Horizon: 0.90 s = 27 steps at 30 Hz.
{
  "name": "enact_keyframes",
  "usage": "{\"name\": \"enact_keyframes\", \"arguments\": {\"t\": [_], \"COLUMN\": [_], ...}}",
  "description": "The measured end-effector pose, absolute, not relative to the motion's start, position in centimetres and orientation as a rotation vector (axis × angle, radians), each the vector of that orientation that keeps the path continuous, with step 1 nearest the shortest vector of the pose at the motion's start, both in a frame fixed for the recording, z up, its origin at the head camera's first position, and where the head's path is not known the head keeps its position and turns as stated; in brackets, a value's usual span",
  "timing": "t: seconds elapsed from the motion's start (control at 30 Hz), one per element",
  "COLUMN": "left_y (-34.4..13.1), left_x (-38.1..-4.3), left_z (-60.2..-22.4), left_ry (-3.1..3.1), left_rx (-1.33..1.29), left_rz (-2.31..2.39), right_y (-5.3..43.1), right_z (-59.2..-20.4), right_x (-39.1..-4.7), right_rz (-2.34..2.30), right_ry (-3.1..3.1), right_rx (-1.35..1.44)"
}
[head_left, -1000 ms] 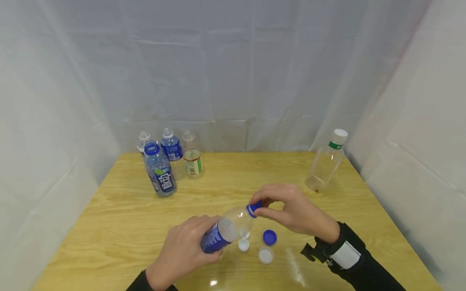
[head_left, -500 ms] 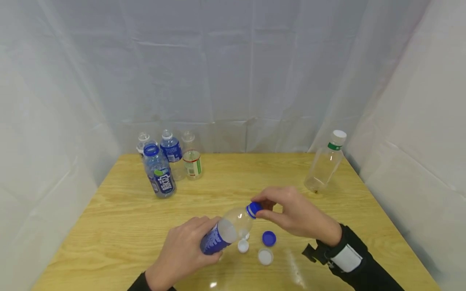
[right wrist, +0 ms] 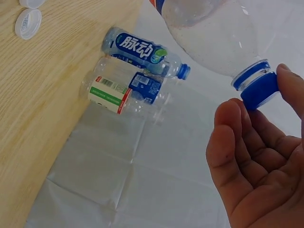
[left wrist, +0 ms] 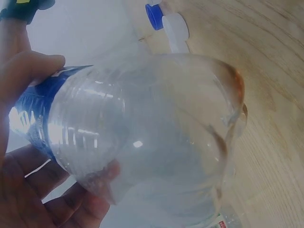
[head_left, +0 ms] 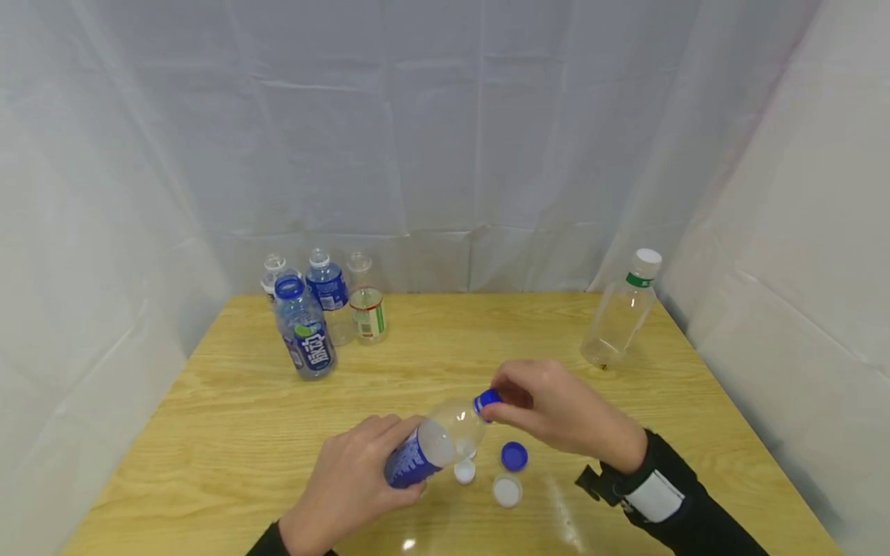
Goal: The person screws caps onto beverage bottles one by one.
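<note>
My left hand grips a clear plastic bottle round its blue label, and the bottle is tilted with its neck up to the right. In the left wrist view, its fingers and thumb wrap the body of the bottle. My right hand pinches the blue cap at the mouth of that bottle. Seen from the right wrist, the thumb and fingertips hold the cap by its edge. Between the cap and the blue ring below it, a strip of clear neck shows. The bottle's base faces me.
Loose on the wooden table lie a blue cap and several white caps. A blue-tinted bottle, a blue-labelled bottle and a green-labelled bottle stand uncapped at back left. At back right stands a clear bottle with a white cap.
My right hand has turned slightly and shifted a little at the blue cap, its fingers changing position round it. The left hand and the bottle have hardly moved.
</note>
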<state>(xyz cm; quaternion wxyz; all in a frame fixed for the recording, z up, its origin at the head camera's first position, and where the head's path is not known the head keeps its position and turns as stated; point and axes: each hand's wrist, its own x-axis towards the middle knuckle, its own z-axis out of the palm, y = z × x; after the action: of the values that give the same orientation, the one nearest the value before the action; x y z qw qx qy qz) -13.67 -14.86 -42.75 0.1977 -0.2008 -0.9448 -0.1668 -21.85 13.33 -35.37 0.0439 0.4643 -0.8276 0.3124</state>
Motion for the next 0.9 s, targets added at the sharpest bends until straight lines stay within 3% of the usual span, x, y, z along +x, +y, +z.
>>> {"name": "enact_keyframes", "arguments": {"t": [0.6, 0.9], "left_y": [-14.8, -15.2], "left_x": [-13.7, -13.8], "left_z": [-42.3, -42.3], "left_ry": [-2.705, -2.729], "left_rx": [-0.530, -0.519], "left_rz": [-0.414, -0.390], "right_y": [13.3, 14.1], "right_z": [-35.8, -35.1], "right_x": [-21.8, -21.5], "right_rz": [0.731, 0.842], "right_ry": [-2.451, -2.429], "right_rx": [1.269, 1.574]}}
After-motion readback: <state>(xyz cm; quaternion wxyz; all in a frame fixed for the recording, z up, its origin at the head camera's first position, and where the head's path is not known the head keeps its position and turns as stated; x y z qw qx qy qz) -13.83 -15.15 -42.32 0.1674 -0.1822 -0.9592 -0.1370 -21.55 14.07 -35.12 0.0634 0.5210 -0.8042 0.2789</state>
